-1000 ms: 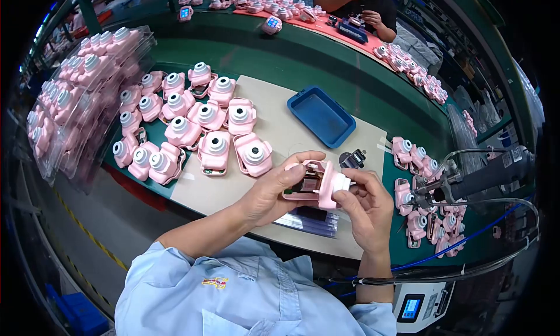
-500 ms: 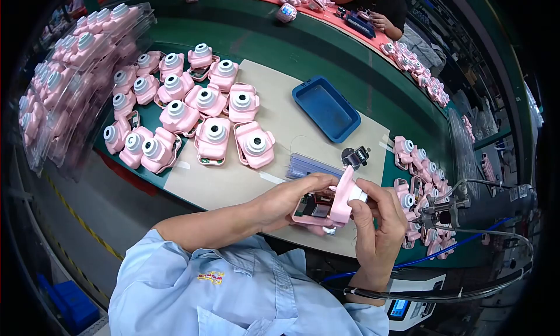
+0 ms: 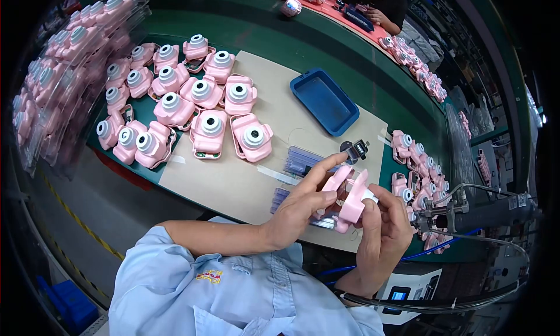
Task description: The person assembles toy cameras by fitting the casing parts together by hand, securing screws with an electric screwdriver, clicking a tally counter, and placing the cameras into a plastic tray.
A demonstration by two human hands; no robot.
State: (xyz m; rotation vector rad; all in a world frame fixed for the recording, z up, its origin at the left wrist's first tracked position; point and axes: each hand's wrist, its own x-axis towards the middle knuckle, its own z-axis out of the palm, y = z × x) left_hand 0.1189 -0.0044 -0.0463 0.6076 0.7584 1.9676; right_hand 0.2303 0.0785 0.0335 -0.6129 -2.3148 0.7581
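A pink toy camera (image 3: 353,203) with its two shell halves parted is held between my hands, above the near edge of the work mat. My right hand (image 3: 385,234) pinches the front half by its white lens ring, thumb and fingers on either side. My left hand (image 3: 294,216) is at the back half, thumb against it and index finger stretched along its top; its other fingers are partly hidden. Beneath my hands, clear purple-tinted plastic strips (image 3: 303,159) lie on the mat. A small black device on a round base (image 3: 356,150) stands just beyond my left fingertip.
Several pink cameras (image 3: 209,126) sit at left on the beige mat (image 3: 268,91) and green surface, beside stacked trays of more (image 3: 64,74). A blue bin (image 3: 326,106) lies behind. More cameras and a mounted tool (image 3: 484,216) stand at right. Across, a co-worker's hand (image 3: 376,15) shows.
My left hand has shifted and its index finger now reaches out along the camera's top. The back half has turned, so its inside parts show less. The view has shifted slightly.
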